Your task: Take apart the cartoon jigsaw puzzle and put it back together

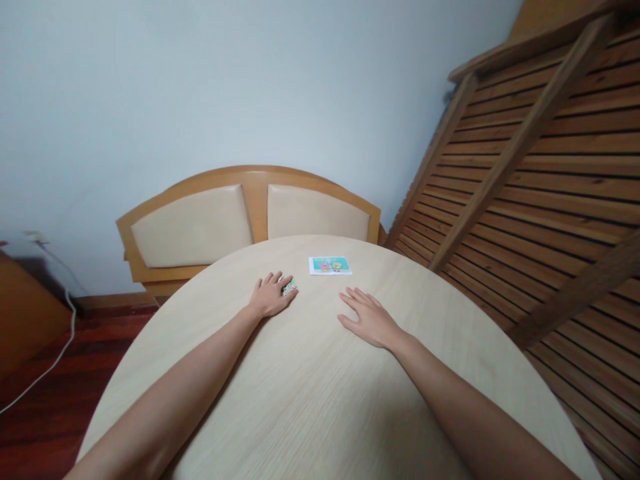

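My left hand lies with fingers spread over a small patch of green and white pieces, perhaps puzzle pieces; most of them are hidden under the palm and fingers. On the right, my right hand rests palm down, fingers stretched out, holding nothing. Beyond and between the two hands, a picture card with a turquoise background and pink and yellow cartoon figures lies flat. All of this is on a round, pale wood table.
Behind the table stands a wooden headboard with cream padded panels, against a white wall. A slatted wooden frame leans on the right. On the left, a white cable runs down over the dark red floor.
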Tool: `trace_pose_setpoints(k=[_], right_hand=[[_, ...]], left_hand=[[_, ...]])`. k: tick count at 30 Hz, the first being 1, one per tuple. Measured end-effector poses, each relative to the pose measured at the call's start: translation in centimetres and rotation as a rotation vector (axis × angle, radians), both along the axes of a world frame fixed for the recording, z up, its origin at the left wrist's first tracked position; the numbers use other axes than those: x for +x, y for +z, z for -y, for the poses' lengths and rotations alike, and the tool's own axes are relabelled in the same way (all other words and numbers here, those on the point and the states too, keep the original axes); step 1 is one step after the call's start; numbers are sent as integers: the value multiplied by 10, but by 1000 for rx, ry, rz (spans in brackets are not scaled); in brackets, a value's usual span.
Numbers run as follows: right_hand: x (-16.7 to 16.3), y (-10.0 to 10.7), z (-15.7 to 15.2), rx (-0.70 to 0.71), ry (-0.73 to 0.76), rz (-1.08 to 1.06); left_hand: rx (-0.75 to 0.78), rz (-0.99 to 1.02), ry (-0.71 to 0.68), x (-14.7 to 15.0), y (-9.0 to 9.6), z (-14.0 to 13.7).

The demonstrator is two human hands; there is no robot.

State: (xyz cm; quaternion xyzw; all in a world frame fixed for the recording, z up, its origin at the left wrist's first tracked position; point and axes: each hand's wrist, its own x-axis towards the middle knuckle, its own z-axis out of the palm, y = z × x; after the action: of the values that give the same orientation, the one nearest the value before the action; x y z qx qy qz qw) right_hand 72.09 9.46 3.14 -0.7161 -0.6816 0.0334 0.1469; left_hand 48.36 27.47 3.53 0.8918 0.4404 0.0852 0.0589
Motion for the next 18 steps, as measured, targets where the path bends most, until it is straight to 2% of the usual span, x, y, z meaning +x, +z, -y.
trace_pose_setpoints(k=[4,9,14,18], right_hand=[[0,0,0,6,2,1],[0,-1,-1,56,15,-43],[4,-8,-4,181,116,-235],[8,-11,-7,268,124,-439]], left_hand=[[-20,-9,-118,6,2,14],[-48,25,-336,18,3,48],[-68,56,-511,33,3,87],[-102,127,-589,39,3,102]])
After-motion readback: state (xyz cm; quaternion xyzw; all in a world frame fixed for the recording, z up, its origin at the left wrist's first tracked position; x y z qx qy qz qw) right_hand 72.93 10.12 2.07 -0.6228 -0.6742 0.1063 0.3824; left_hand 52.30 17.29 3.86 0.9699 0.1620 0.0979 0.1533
